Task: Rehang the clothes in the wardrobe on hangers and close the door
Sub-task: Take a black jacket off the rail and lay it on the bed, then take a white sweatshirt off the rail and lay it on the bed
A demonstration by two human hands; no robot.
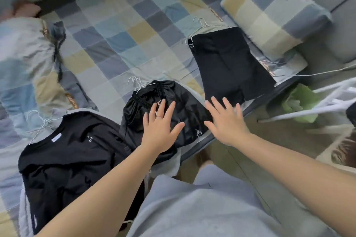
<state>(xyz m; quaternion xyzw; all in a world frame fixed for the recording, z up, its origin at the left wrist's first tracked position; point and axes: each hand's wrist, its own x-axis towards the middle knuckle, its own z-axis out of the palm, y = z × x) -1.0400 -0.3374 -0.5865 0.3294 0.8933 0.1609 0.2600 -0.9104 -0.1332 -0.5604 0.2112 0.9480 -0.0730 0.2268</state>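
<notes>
Three black garments lie on the checked bedsheet [119, 31], each with a thin wire hanger at its top. A black T-shirt [71, 152] is at the lower left, and its hanger [39, 125] sticks out at the collar. Shiny black shorts [163, 98] with an elastic waist lie in the middle, their hanger [136, 82] at the waistband. Black fitted shorts [227, 63] lie at the right on a hanger [202, 25]. My left hand [159, 129] is spread flat over the shiny shorts. My right hand [225, 121] hovers open beside them, near the bed's edge.
A checked pillow [269, 9] lies at the upper right and a rumpled checked quilt [25, 59] at the left. Right of the bed are the floor [279, 169], a white rack's bars [317, 106], a green bag [300, 100] and a thin cable [317, 72].
</notes>
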